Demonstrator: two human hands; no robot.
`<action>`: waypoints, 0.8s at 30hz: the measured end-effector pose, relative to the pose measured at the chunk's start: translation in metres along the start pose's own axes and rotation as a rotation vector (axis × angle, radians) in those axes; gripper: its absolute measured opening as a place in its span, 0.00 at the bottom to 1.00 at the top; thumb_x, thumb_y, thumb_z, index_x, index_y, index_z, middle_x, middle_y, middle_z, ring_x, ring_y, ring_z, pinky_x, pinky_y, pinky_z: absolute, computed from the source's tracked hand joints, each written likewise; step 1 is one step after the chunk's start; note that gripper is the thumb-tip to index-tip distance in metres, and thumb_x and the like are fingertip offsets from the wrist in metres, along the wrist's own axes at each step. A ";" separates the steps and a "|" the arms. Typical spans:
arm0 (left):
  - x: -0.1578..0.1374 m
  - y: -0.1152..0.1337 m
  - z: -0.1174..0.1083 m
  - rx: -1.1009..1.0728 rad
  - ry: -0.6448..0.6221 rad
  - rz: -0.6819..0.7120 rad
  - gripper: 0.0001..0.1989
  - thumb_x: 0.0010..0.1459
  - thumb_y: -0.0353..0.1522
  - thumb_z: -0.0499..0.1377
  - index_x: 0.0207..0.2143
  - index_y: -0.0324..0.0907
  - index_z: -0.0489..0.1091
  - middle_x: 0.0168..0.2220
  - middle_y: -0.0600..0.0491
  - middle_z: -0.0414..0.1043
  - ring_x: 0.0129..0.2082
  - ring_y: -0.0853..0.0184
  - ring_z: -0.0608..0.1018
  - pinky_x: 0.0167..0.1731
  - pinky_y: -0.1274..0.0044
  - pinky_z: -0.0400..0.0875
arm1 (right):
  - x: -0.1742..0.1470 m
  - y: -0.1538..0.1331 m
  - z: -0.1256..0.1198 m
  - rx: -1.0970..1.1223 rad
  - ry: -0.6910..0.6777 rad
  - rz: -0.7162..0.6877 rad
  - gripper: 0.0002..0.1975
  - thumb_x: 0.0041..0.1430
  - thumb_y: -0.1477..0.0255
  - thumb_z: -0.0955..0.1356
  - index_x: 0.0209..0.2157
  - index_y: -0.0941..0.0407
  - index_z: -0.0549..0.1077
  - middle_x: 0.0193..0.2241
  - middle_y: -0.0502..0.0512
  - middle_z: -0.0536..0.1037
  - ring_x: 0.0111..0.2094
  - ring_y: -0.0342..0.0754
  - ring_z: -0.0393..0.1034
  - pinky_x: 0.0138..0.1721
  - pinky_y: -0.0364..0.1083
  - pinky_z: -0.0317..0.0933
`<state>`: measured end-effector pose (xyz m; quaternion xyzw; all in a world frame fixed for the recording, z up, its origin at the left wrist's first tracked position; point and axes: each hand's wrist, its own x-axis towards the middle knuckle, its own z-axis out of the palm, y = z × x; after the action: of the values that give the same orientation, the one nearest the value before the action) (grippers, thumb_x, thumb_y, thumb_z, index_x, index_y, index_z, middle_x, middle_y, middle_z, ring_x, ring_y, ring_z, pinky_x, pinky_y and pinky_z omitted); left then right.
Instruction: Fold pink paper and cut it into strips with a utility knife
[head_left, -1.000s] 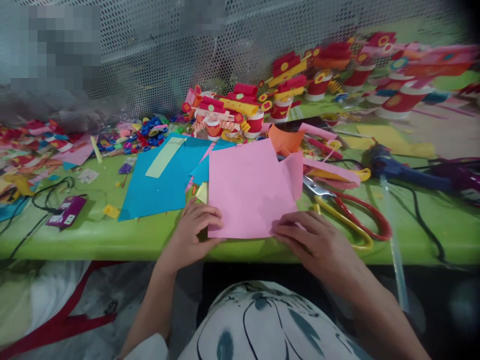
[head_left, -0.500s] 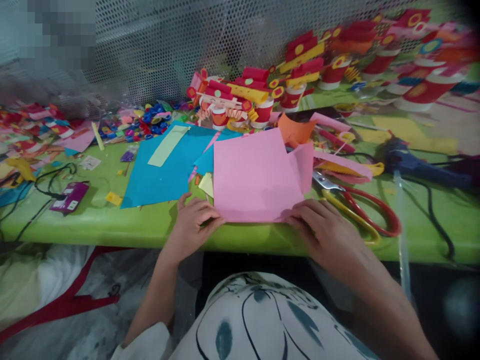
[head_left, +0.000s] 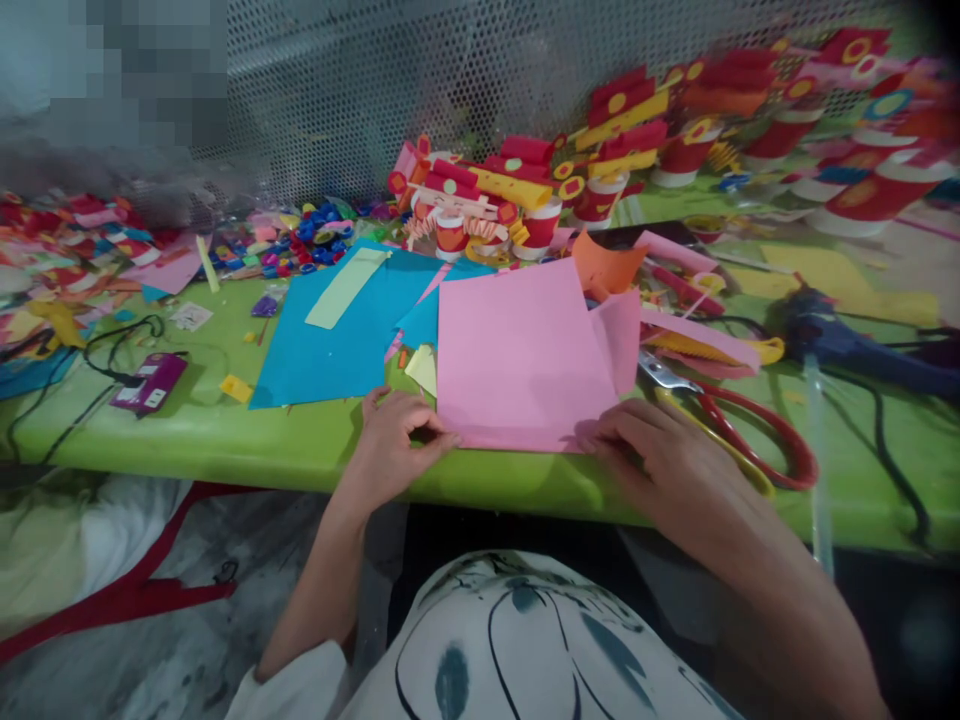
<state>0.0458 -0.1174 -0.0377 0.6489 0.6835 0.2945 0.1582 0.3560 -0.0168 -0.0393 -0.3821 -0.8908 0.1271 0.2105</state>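
Observation:
A sheet of pink paper [head_left: 517,350] lies near the front edge of the green table, its near edge forming a narrow strip that looks folded. My left hand [head_left: 397,435] pinches the sheet's near left corner between thumb and fingers. At the near right corner, my right hand [head_left: 652,455] grips the same edge with its fingertips. Beside the right hand rest scissors [head_left: 720,415] with red and yellow handles. Blue paper [head_left: 337,350] lies to the left of the pink sheet, a pale green strip [head_left: 349,288] on top of it.
Red paper cups [head_left: 540,228] with rolled-paper decorations stand along the back. A glue gun [head_left: 847,335] lies at the right with its cord. On the left are a purple box [head_left: 154,383] with black cables and a pile of coloured bits [head_left: 307,240]. The table's front edge [head_left: 262,450] runs close by.
The whole view has shifted slightly, so things appear a little further right. Both hands keep hold of the pink paper's near edge, where the narrow strip shows more plainly.

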 end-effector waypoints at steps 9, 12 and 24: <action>0.004 -0.003 0.010 -0.053 0.038 0.004 0.16 0.57 0.34 0.76 0.26 0.44 0.71 0.29 0.61 0.77 0.38 0.66 0.78 0.68 0.57 0.53 | -0.014 0.047 0.056 -0.017 0.194 -0.086 0.19 0.72 0.49 0.63 0.41 0.45 0.79 0.41 0.53 0.83 0.41 0.56 0.77 0.42 0.58 0.70; 0.002 -0.006 0.012 -0.060 0.062 0.020 0.16 0.57 0.33 0.75 0.26 0.44 0.71 0.29 0.61 0.76 0.38 0.67 0.78 0.69 0.56 0.52 | -0.019 0.057 0.064 0.004 0.195 -0.076 0.17 0.71 0.50 0.64 0.43 0.44 0.79 0.44 0.54 0.83 0.44 0.58 0.78 0.45 0.61 0.71; 0.000 -0.023 0.008 0.018 0.371 -0.022 0.10 0.74 0.41 0.59 0.44 0.48 0.77 0.46 0.46 0.83 0.50 0.56 0.83 0.57 0.59 0.77 | -0.009 0.034 0.050 -0.018 0.264 -0.104 0.06 0.68 0.59 0.69 0.41 0.41 0.78 0.40 0.54 0.85 0.39 0.62 0.81 0.40 0.63 0.77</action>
<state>0.0323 -0.1151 -0.0575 0.5774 0.7106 0.4012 0.0270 0.3596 -0.0038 -0.0995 -0.3508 -0.8751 0.0566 0.3286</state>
